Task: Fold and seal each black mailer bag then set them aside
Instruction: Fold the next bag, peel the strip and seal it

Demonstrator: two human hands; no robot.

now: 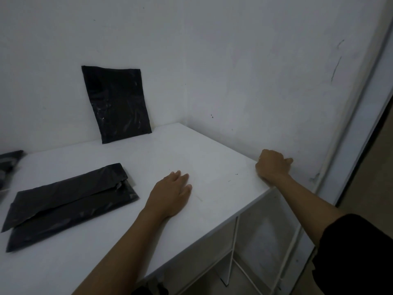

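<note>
You see thin black plastic mailer bags [70, 201], creased and faintly glossy; the white table [191, 150] looks smooth and matt; the wall [234, 60] is painted, scuffed.

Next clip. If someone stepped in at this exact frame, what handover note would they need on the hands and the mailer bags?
Left hand: flat on the table, holding nothing.
Right hand: curled at the table's right edge, no bag in it.
Folded bag: lies flat at left, flap looks partly lifted; seal unclear.
Upright bag: leans on the wall, looks unfolded.
Another bag: cut off at left edge.
Left: check the seal, fold the upright one.
</note>
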